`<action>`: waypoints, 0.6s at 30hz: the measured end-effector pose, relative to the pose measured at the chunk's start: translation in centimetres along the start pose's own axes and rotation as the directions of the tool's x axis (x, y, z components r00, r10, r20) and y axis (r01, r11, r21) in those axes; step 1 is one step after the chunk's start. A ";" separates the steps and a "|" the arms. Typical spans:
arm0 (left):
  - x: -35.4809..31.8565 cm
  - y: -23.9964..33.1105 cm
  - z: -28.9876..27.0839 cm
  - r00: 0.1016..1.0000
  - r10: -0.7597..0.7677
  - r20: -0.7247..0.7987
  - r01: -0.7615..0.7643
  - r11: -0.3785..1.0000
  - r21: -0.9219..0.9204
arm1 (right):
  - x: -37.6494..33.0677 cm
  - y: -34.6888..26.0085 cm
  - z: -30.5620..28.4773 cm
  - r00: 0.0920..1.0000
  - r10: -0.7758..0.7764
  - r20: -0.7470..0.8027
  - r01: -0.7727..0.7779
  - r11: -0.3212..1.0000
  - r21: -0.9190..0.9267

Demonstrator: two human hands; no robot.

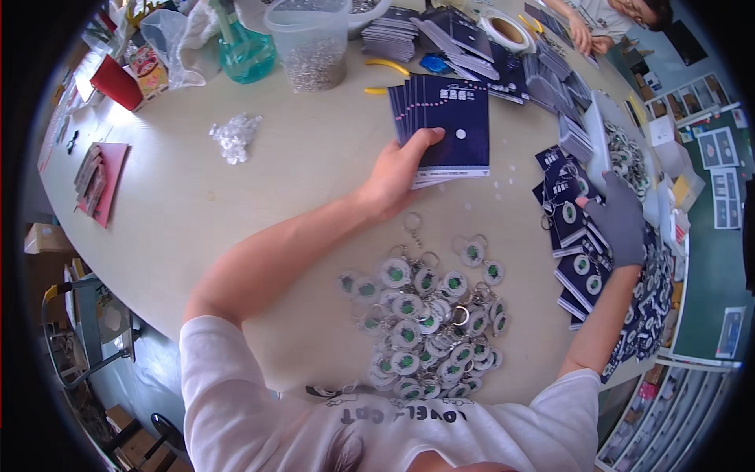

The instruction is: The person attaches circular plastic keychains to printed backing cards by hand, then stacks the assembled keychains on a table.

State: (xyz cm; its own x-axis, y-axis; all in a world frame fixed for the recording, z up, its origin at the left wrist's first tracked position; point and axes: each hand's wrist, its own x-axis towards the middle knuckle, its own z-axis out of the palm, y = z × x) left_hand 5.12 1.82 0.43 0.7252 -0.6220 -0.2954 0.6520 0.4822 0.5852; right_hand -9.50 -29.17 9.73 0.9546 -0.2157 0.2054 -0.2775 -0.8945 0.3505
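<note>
Head view: a fan of dark-blue cards [452, 110] is held above the counter [299, 149] by the left hand [401, 169], clamped at the lower left edge with the thumb pressed on the top card. The right hand [617, 220], grey-gloved with a bare thumb tip, is reached over a pile of cards with keyrings [578, 267]; whether anything is pinched there cannot be told. Between the 2 arms, a heap of round keyrings [425, 330] is spread near the chest. The fanned cards are judged light, thin, fairly stiff and smooth enough to slide apart; they are best gripped by 1 edge, gently, so that corners are not bent.
</note>
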 end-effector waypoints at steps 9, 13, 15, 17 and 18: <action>0.1 -0.8 -1.2 0.996 0.080 0.036 -0.086 0.980 0.182 | 4.2 -15.7 -3.7 0.901 -0.234 -0.365 0.434 0.477 0.764; 0.3 -1.3 -1.5 0.993 0.075 0.094 -0.100 0.947 0.304 | 4.6 -16.1 -2.7 0.933 -0.223 -0.283 0.357 0.469 0.808; 0.2 -1.4 -1.8 0.991 0.077 0.107 -0.108 0.940 0.322 | 4.6 -16.4 -2.6 0.935 -0.233 -0.268 0.351 0.489 0.799; 0.1 -1.5 -2.1 0.989 0.106 0.106 -0.139 0.914 0.380 | 4.5 -16.4 -2.3 0.927 -0.273 -0.258 0.373 0.580 0.724; 0.1 -1.6 -2.1 0.984 0.135 0.116 -0.173 0.883 0.436 | 4.5 -16.3 -2.1 0.930 -0.269 -0.250 0.364 0.582 0.727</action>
State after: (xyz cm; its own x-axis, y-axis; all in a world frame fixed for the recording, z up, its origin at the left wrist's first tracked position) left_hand 4.59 2.29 -2.07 0.7761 -0.6183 -0.1237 0.3540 0.2648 0.8970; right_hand -0.89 -14.76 6.84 0.9356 0.1379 0.3251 0.2643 -0.8840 -0.3855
